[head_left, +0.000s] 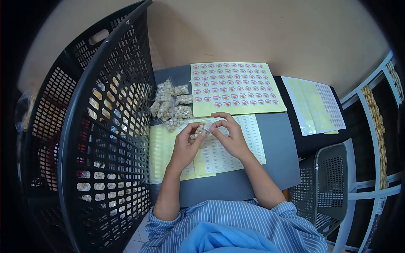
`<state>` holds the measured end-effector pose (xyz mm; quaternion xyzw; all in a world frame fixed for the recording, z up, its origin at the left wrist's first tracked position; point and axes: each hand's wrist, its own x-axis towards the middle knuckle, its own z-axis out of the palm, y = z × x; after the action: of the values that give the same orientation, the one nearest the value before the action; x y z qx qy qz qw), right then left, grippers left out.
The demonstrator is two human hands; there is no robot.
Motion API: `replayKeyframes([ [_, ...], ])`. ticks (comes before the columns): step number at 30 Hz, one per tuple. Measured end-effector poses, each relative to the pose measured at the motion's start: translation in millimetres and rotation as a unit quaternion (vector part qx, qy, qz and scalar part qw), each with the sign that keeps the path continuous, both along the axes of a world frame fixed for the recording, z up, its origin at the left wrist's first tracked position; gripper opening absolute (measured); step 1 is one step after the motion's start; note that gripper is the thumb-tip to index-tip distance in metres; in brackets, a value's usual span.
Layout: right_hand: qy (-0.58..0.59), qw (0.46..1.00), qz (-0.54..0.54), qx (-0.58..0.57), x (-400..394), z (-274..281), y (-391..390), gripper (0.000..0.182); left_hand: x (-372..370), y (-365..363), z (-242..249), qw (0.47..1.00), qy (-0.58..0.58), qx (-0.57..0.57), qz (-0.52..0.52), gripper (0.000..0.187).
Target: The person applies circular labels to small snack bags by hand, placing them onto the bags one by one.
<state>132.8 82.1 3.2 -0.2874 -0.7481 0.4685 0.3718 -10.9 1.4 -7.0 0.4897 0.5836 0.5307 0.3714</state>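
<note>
1. A tall black slotted plastic basket stands at the person's left, with bagged goods visible through its slots
2. Beside it is a grey tabletop, over which both forearms reach
3. A smaller dark green basket sits low at the right, near the table's edge
4. A yellow-backed sheet of round logo stickers lies at the far side of the tabletop
5. Nearer the person, sheets of small printed labels lie under the hands
6. A pile of clear bags filled with pale, roundish pieces rests just left of the logo stickers
7. The left hand grasps one small filled bag between thumb and fingers
8. The right hand pinches that bag's clear plastic end, above the label sheets
</note>
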Motion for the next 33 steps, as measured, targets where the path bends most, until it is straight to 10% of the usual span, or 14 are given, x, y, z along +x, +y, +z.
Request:
replayKeyframes([
  [33,0.039,0.997,-0.051,-0.030,1,1,-9,0.039,10,0,1,0.997,-0.068,0.028,0.031,0.012],
])
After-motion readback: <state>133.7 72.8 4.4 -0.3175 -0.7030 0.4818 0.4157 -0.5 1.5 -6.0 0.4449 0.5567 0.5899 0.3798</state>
